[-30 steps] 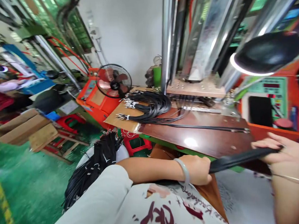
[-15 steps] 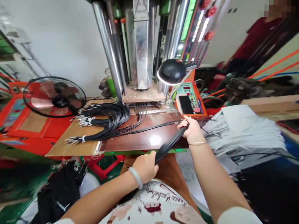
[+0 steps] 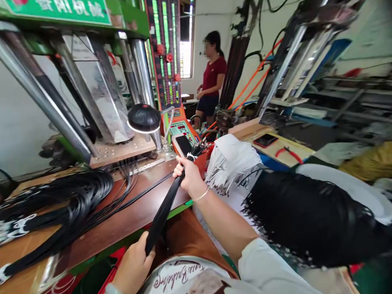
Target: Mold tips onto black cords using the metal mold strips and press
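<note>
Head cam looks down over a brown wooden workbench (image 3: 137,214) set in front of a vertical press w/ steel columns (image 3: 45,101). Left hand (image 3: 134,265), low centre, has its fingers wrapped tight round the lower end of a slim black cable bundle (image 3: 164,208); right hand (image 3: 190,177) is clenched on the upper end, near the white tie at the top. Both fists are fully curled, no gap visible. Bundle runs taut and diagonal between the two hands, above the bench's near edge, apart from the bench top. Loose black cables w/ white-tagged ends (image 3: 50,201) lie fanned across the bench's left part. Black dome lamp (image 3: 144,117) stands lit beside the orange-and-green control panel (image 3: 180,129), and a dark phone (image 3: 184,145) leans just below it. To the right sit a heap of white cables (image 3: 231,159) and a large pile of black cables (image 3: 310,212). A person in a red shirt (image 3: 211,85) stands well back, between machines. Judged step: bundle is being stretched straight, hand to hand. Next move, as a judgement, calls for even tension at both ends and clearance from the lamp and panel, since the upper end sits close to them.
</note>
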`<action>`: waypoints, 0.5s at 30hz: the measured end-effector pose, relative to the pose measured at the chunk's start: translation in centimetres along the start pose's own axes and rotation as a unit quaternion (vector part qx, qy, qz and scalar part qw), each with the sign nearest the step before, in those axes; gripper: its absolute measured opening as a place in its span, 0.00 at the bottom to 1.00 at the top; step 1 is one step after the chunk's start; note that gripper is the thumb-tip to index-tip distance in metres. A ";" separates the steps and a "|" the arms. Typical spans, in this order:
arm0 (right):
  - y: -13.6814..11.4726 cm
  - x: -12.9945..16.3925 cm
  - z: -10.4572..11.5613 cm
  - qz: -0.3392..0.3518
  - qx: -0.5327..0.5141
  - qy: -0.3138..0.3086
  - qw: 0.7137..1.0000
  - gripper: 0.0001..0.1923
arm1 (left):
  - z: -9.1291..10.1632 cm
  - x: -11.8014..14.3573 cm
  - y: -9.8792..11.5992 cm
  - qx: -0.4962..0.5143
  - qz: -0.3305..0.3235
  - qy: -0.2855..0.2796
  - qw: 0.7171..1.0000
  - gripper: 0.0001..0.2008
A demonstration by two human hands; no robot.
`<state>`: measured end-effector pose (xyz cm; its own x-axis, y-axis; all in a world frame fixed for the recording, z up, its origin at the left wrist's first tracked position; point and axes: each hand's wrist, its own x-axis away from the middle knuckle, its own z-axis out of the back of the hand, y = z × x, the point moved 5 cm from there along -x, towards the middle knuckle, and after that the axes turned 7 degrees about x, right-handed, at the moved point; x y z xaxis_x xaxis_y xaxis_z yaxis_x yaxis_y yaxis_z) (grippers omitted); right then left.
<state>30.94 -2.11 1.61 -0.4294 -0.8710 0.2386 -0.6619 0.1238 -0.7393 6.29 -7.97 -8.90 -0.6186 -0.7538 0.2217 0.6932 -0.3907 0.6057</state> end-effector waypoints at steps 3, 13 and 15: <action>-1.6 0.5 0.8 -0.001 0.000 0.022 1.000 0.18 | 0.3 1.0 -1.0 -0.012 -0.006 -0.001 1.000 0.06; -1.6 8.9 -12.5 0.229 0.236 -0.262 0.907 0.11 | 12.5 2.0 8.5 0.165 -0.221 0.270 0.923 0.31; -1.8 11.1 -16.1 0.339 0.349 -0.349 0.801 0.14 | 14.7 0.5 10.0 0.205 -0.239 0.305 0.899 0.20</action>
<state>17.48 -4.34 15.75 0.0640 -0.8000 -0.5966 0.1867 0.5969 -0.7803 7.44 -4.50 8.46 -0.4053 -0.7502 -0.5225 0.1311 -0.6133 0.7789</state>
